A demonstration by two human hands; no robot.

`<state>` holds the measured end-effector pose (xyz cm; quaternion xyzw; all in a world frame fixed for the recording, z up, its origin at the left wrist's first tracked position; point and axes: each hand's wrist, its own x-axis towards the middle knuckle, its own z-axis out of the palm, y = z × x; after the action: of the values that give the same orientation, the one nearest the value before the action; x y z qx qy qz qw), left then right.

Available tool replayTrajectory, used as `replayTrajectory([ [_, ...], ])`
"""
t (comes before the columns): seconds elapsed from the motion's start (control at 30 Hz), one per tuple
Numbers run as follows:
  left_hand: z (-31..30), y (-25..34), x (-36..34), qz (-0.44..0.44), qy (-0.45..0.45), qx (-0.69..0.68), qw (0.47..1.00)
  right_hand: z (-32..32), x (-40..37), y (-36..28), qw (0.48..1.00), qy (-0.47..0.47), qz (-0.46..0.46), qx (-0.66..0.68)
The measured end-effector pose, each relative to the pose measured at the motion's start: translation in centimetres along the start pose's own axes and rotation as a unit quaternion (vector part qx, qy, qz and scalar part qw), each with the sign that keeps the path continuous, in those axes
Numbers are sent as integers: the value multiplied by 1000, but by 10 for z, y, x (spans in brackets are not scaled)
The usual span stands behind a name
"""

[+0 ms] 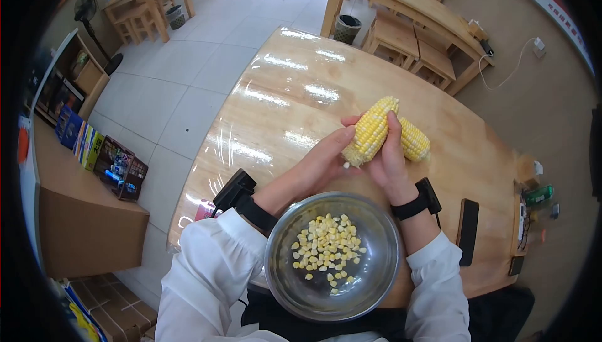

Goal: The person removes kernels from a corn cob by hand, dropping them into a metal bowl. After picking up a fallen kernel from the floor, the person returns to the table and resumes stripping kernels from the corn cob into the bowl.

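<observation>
Both my hands hold one ear of corn [371,130] above the wooden table, tilted with its upper end to the right. My left hand [329,154] grips its lower left side, the thumb on the kernels. Around the right side wraps my right hand [387,157], its thumb along the cob. At the lower end some kernels are gone, and a loose one hangs there. A second ear of corn [414,140] lies on the table just behind my right hand. Below my wrists stands a metal bowl [376,279] with many loose kernels [327,245] in it.
The glossy wooden table [269,116] carries a black phone [468,232] right of my right forearm. Near its right edge are a tissue box [528,170] and a green can [539,195]. A cardboard box [94,229] stands at the left, beside a dark basket [120,169].
</observation>
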<state>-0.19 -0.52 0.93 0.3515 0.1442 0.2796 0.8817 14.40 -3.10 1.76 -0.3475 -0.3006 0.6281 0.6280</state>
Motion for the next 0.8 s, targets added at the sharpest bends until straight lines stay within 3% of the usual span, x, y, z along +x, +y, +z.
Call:
replayTrajectory([
  [0.07,-3,-5,1,-37,-22,4,999,-5,-2,2,1000,-1,-15,-9],
  [0.33,-4,-10,1,-34,-66,63,995,-12,-5,6,999,30,8,-30],
  [0.8,-3,-9,-1,-33,-64,33,997,-14,-5,6,999,21,25,-26],
])
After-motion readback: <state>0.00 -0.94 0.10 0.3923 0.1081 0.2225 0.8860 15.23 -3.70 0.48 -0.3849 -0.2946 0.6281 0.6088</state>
